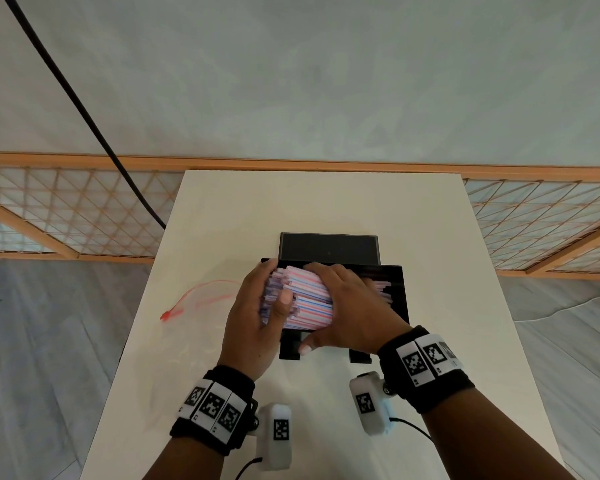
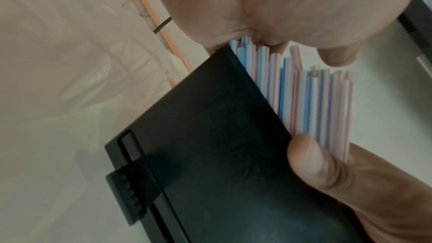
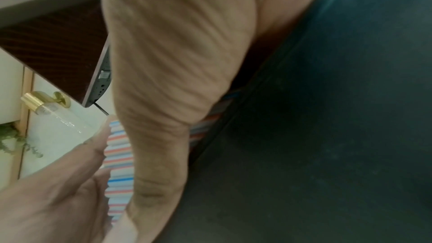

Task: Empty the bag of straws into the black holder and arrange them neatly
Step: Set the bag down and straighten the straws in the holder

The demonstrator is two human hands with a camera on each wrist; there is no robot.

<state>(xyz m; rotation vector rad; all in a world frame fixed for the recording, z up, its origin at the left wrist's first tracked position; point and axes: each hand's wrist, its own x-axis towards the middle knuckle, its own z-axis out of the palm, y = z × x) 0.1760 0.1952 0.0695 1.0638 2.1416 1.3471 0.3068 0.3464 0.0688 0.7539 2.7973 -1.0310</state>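
A thick bundle of red-and-blue striped straws [image 1: 302, 285] lies crosswise in the black holder [image 1: 399, 296] at the middle of the white table. My left hand [image 1: 276, 284] cups the bundle's left ends, thumb on top and fingers at the far side. My right hand [image 1: 310, 308] lies over the bundle's right half, fingers curled over the far side, thumb at the holder's front edge. In the left wrist view the straws [image 2: 315, 108] stick out unevenly past the holder's wall [image 2: 222, 154]. The right wrist view has the straws [image 3: 119, 154] between both hands, above the holder [image 3: 327, 136].
The holder's black lid [image 1: 328, 249] stands open behind it. A clear plastic bag with a red zip [image 1: 194, 306] lies flat on the table [image 1: 326, 202], left of the holder. A black cable [image 1: 84, 109] hangs down at the table's far left. Lattice screens stand behind the table.
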